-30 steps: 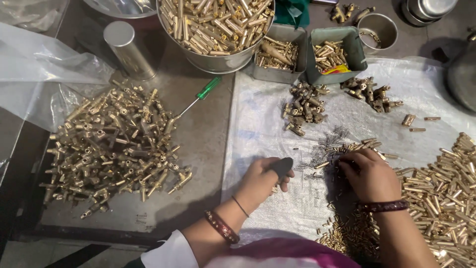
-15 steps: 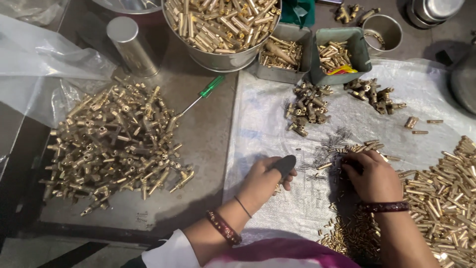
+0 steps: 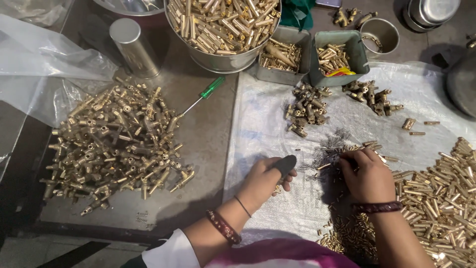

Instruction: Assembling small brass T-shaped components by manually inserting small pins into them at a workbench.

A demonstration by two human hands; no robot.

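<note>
On white sheet (image 3: 263, 124), left hand (image 3: 265, 181) fingers pinch small brass part (image 3: 277, 189); right hand (image 3: 368, 173) fingers clenched in tiny springs (image 3: 331, 146).

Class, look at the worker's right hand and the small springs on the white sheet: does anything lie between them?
Nothing visible does. The right hand already rests with its fingertips in the pile of small springs on the white sheet. The left hand lies apart, beside it.

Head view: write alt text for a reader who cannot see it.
A person's left hand and right hand pick through small springs on a white sheet, with a pile of brass fittings and a bowl of brass tubes nearby.
</note>
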